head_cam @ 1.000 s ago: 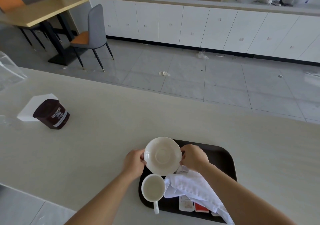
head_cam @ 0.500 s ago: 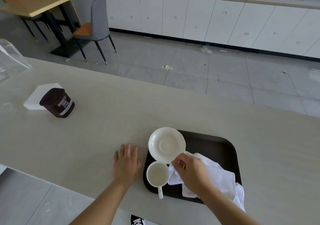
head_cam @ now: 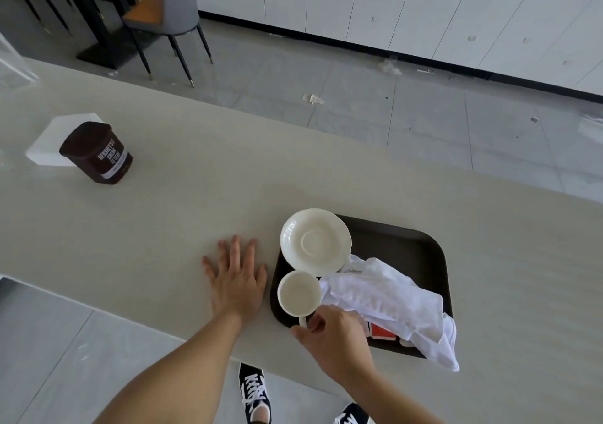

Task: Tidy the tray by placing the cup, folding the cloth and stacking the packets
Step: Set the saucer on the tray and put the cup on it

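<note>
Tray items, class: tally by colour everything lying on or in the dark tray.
White: 3 – saucer, cup, cloth
Red: 1 – packet
Total: 4 visible; the cloth may hide more packets.

Pale worktop (head_cam: 326, 175) carries a dark tray (head_cam: 408, 244) near its front edge, a brown Hershey's cocoa tub (head_cam: 98, 154) far left touching a white napkin stack (head_cam: 54, 136), left hand (head_cam: 236, 280) flat beside the tray.
</note>
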A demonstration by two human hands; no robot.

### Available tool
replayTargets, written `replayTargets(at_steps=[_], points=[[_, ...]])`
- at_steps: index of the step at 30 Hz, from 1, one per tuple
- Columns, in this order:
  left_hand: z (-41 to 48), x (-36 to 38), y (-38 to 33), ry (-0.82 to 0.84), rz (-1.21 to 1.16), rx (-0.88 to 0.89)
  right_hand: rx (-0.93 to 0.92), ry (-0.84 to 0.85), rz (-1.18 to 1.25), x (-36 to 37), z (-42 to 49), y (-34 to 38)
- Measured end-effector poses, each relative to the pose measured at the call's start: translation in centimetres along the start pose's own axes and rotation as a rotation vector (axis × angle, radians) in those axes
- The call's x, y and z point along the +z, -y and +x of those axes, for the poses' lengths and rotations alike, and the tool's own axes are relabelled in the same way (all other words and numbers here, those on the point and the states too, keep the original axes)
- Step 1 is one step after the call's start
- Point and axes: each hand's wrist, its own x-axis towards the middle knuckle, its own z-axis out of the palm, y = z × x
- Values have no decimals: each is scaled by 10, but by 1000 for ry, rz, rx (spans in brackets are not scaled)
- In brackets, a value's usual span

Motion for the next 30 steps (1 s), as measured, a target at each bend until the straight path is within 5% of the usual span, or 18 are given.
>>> replayTargets(at_steps=[12,22,30], points=[[1,6,2,-38,-22,3,144,-74,213,6,-3,6],[1,7,2,-61,-17,-6,4,-188,264,-35,9,14],[2,8,2,-83,-20,-2,217,-144,299,-55,75,25]])
